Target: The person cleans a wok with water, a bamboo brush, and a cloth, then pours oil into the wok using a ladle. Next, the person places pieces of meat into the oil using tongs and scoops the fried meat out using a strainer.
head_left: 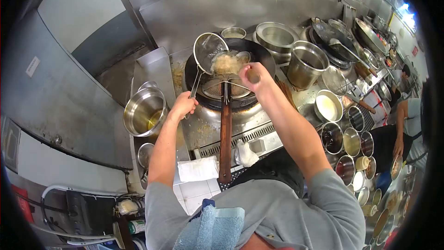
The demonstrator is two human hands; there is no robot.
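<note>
A large black wok sits on the stove, with pale golden food bubbling in it. My left hand is closed around the handle of a deep round metal strainer, whose bowl is tilted over the wok's left side. Over the wok's right side, my right hand is closed on what looks like a ladle's handle, seen nearly end-on. The ladle bowl shows beside the food. A flat wire skimmer lies across the wok's near rim, its long wooden handle pointing toward me.
A steel pot with some yellow liquid stands left. Right of the wok are a tall pot, a wide basin and several seasoning bowls. Folded white cloth lies on the front edge. A co-worker stands far right.
</note>
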